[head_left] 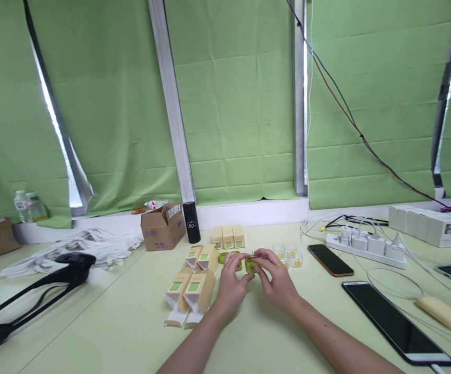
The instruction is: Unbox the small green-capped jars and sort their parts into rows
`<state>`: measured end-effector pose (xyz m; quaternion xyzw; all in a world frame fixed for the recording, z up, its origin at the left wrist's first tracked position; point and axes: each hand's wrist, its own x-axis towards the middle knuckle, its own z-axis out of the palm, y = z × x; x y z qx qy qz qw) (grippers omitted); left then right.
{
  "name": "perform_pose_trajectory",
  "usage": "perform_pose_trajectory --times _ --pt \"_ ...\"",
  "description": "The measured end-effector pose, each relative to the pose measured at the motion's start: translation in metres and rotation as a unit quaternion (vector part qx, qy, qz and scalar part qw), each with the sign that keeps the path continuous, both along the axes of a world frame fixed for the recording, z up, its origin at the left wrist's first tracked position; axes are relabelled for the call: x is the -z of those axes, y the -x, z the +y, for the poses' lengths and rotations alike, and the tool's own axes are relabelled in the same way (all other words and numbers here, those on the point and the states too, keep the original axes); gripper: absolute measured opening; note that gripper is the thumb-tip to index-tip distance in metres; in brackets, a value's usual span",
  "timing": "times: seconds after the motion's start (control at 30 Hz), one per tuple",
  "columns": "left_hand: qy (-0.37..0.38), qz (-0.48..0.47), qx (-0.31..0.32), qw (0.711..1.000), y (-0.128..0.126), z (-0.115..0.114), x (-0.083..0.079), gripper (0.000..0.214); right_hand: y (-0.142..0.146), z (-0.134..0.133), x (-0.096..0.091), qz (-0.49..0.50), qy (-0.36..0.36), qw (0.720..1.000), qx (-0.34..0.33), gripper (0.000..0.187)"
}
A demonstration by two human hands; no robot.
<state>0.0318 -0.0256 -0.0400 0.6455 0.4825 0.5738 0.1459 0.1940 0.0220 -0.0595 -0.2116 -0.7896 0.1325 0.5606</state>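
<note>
Between my hands is a small green square case (251, 265) with rounded corners; its finer details are too small to make out. My left hand (231, 283) pinches it from the left side, fingertips above and thumb below. From the right, my right hand (278, 278) grips the same case with thumb and fingers. Another green piece (223, 256) lies on the table behind my left hand, partly hidden by it. Beyond my right hand are several clear little containers with yellow spots (294, 258). Several open beige cartons (198, 285) with green labels lie left of my left hand.
Small beige boxes (228, 237) stand in a row at the back, near a black cylinder (191, 223) and a cardboard box (163, 228). On the right are two phones (330, 259), a power strip (366, 250) and cables. A black strap-like frame (50, 283) lies left.
</note>
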Motion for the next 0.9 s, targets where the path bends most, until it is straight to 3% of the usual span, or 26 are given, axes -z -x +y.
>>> perform_pose_trajectory --times 0.23,0.6,0.9 --pt "-0.014 0.032 0.010 0.999 -0.0015 -0.0028 -0.0010 0.046 0.0018 0.0016 0.0026 -0.017 -0.041 0.998 0.034 0.035" --pt "-0.040 0.087 0.022 0.995 -0.0012 -0.0046 0.0007 0.045 0.0009 -0.0017 -0.0022 -0.050 -0.100 0.982 0.150 0.026" --pt "-0.045 0.086 0.013 0.995 -0.0024 -0.0044 0.0002 0.047 0.0016 -0.0027 -0.0045 -0.065 -0.103 0.979 0.161 0.024"
